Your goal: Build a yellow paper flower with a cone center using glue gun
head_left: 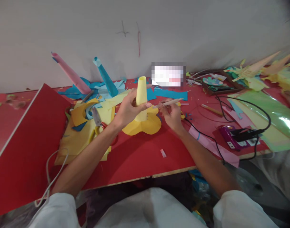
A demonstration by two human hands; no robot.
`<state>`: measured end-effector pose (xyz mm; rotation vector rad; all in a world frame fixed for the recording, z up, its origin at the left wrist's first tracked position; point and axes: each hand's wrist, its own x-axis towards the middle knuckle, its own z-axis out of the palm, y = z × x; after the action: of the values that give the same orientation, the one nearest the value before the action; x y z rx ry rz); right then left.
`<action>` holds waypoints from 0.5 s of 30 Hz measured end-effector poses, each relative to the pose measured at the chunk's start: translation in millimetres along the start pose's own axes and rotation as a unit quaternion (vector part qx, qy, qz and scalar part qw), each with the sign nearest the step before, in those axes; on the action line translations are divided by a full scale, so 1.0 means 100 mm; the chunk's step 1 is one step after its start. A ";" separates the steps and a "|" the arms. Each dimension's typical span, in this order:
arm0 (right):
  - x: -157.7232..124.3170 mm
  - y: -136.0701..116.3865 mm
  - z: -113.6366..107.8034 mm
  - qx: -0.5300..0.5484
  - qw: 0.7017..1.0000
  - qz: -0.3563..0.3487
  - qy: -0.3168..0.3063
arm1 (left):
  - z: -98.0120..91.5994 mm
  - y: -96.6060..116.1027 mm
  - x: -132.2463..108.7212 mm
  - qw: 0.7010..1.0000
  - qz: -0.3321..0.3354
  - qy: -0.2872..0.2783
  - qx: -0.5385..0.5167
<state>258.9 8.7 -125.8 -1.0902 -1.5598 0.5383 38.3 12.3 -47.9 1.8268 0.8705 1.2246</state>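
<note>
My left hand (128,109) is closed round a pale yellow paper cone (142,88), which stands upright with its narrow open end up. At its foot lies a deeper yellow paper base (143,127) with rounded, petal-like lobes. Just to the right, my right hand (171,114) grips a slim, pale, pointed stick (172,102), tilted slightly upward to the right. Its left end comes close to the cone; whether it touches I cannot tell. Beside the right hand shows a small yellow tool (182,114) with a black cord, partly hidden by the hand.
Left lie scissors (96,117) on yellow paper sheets (74,148), near a raised red board (37,133). A pink cone (70,72) and blue cone (106,77) lean behind. Right are a purple power strip (232,137), black cables and a tray (216,85). A pink piece (163,153) lies in front.
</note>
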 end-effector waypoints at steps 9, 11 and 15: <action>0.00 -0.04 0.01 -0.035 0.999 0.005 -0.032 | -0.04 0.01 0.03 0.995 -0.018 -0.078 -0.067; -0.01 -0.03 0.01 -0.044 0.997 0.008 -0.063 | 0.02 0.01 0.01 0.994 -0.023 -0.073 -0.079; -0.04 -0.02 0.05 -0.068 0.986 -0.006 -0.155 | 0.15 -0.04 -0.04 0.997 -0.025 -0.043 -0.056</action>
<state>252.9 5.6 -127.5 -1.1387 -1.8960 0.6230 50.4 7.2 -56.9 1.7447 0.7801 1.1333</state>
